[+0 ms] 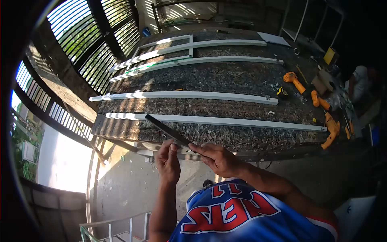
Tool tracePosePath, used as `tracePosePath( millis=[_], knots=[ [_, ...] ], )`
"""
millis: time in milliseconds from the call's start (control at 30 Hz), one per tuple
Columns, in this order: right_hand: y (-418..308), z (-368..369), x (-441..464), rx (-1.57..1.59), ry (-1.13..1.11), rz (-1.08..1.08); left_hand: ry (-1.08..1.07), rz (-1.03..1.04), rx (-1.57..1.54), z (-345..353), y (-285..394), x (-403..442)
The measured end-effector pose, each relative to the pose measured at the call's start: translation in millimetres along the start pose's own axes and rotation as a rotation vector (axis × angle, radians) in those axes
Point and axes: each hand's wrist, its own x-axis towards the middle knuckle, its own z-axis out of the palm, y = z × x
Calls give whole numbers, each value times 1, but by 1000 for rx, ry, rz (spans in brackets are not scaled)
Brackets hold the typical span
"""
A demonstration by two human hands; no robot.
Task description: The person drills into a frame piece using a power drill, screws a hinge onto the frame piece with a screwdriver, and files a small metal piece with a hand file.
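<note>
A dark, flat, narrow bar (166,128) slants over the near edge of the worktable. My right hand (218,159) is closed around its near end, with the index finger stretched along it. Just left of that, my left hand (168,160) is closed in a pinch, thumb and fingertips close under the bar's middle. Whatever lies in this pinch is too small to make out. Behind the bar, a long white profile (225,121) lies across the table, and a second white profile (193,95) lies parallel beyond it.
The worn worktable (234,82) carries white frame pieces (217,42) at the back. Orange power tools (332,131), a yellow tape measure (282,92) and loose items crowd its right side. Another person (359,82) is at the far right. A metal rack (121,226) stands lower left.
</note>
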Motion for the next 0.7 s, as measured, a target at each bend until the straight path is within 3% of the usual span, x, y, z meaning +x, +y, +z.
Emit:
tracePosePath(
  millis=[67,100,133,200,233,300,367,400,500,533,600,633,667,700],
  knots=[
    [-6,-2,-11,59,-39,11,46,46,127,-15,6,8],
    [-11,-2,-20,114,-67,17,144,13,-30,-7,22,13],
    [-8,7,-24,124,-36,-11,151,37,3,0,26,16],
    [-8,6,-7,152,38,-65,-15,11,52,3,12,5],
    [-13,1,6,175,70,-92,40,29,-88,15,-2,-3],
    [-10,6,4,180,-31,-26,25,-3,109,-5,5,5],
    [5,29,-13,88,93,-206,159,-28,128,-11,9,13],
    [0,24,-16,92,-69,-12,173,-41,72,-8,7,13],
    [-1,9,14,253,-68,81,93,-10,-1,14,-17,-2],
    [-10,2,15,257,-130,166,54,-1,321,8,-6,1],
    [-2,16,-7,141,-54,14,106,26,302,-4,10,13],
    [-4,17,-13,79,-25,-67,182,-54,33,5,25,21],
    [-4,17,-12,78,-37,-19,295,-160,221,23,33,16],
    [-10,6,-2,179,-36,-21,233,-185,176,24,17,13]
  ],
)
